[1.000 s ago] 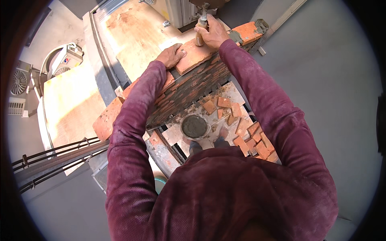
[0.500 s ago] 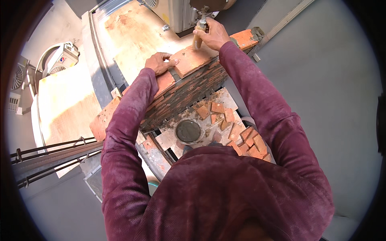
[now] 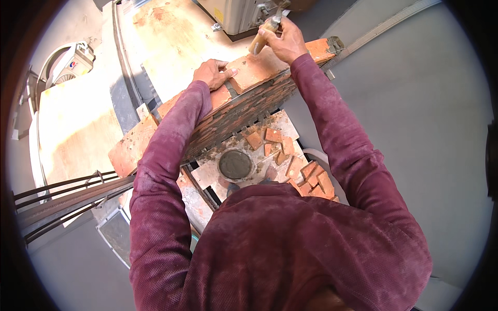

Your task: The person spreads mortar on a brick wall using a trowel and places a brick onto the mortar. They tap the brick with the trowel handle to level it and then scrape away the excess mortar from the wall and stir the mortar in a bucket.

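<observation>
In my right hand (image 3: 287,42) is a trowel (image 3: 260,40), gripped by its pale wooden handle, whose butt end points down at an orange brick (image 3: 254,70). The trowel's metal blade sticks out past the far side of my hand, mostly dark and hard to see. That brick lies flat on top of a narrow brick wall (image 3: 244,115) with grey mortar joints. My left hand (image 3: 210,75) is at the brick's left end, thumb on its edge and fingers bent over the far side. A mortar gap shows between this brick and its left neighbour.
Below, a round bucket of grey mortar (image 3: 235,164) stands near my feet. Loose and broken bricks (image 3: 313,178) are piled right of it. Beyond the wall are a plywood sheet (image 3: 171,46) and an air-conditioner unit (image 3: 231,15). Metal rods (image 3: 67,192) run at the left.
The view has shifted slightly. My right hand and the trowel handle have lifted a little off the brick's top. My left hand keeps its place at the brick's left end.
</observation>
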### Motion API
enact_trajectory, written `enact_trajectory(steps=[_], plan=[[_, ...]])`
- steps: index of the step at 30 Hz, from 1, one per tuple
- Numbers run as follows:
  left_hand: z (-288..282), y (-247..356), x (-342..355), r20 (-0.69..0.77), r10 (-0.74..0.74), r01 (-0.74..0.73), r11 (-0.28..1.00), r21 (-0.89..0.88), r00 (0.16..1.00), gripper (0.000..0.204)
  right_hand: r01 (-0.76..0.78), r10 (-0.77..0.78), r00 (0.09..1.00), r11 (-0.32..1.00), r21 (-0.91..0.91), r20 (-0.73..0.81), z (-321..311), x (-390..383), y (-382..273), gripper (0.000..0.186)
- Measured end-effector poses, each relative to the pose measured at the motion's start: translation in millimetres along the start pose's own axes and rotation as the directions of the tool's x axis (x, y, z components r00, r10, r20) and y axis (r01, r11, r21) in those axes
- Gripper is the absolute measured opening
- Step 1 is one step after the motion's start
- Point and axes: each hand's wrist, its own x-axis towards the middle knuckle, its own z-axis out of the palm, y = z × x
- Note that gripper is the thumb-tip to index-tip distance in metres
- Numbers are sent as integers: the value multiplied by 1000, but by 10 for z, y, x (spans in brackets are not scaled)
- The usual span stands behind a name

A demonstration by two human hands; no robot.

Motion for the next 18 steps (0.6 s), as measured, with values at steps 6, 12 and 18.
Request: enact_trajectory(steps=[6,12,18], plan=[[-58,-75,4,58,-49,45,997,57,997,49,-65,68,997,992,-107,25,287,-388,17,30],[36,53,-12,-19,30,-30,999,37,999,49,0,6,998,996,-87,68,-116,-46,27,23],[27,-59,41,56,-28,26,999,41,998,55,-49,47,999,991,-127,-20,-45,-245,341,33]])
